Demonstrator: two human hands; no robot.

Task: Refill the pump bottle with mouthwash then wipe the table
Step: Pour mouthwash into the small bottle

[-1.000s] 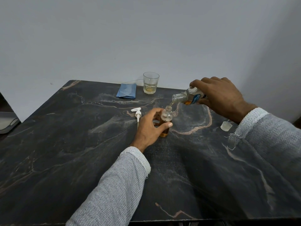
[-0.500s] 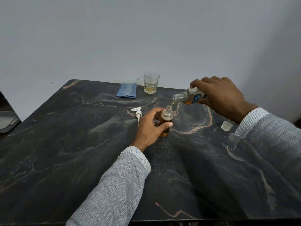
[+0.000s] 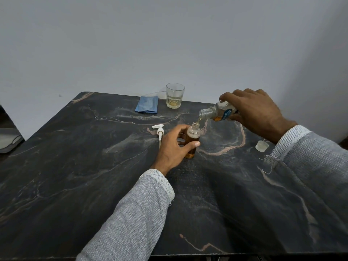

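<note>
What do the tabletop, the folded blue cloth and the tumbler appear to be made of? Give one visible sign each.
Tabletop: polished dark stone, likely marble; pale and pinkish veins, soft sheen.
Folded blue cloth: woven fabric, matte; fine ribbed lines.
Tumbler: clear glass, probably; transparent with a thick base.

Your left hand (image 3: 174, 147) curls its grip low at centre, grey knit sleeve (image 3: 131, 219) reaching forward; your right hand (image 3: 256, 112) grips higher, far right, knuckles up.
</note>
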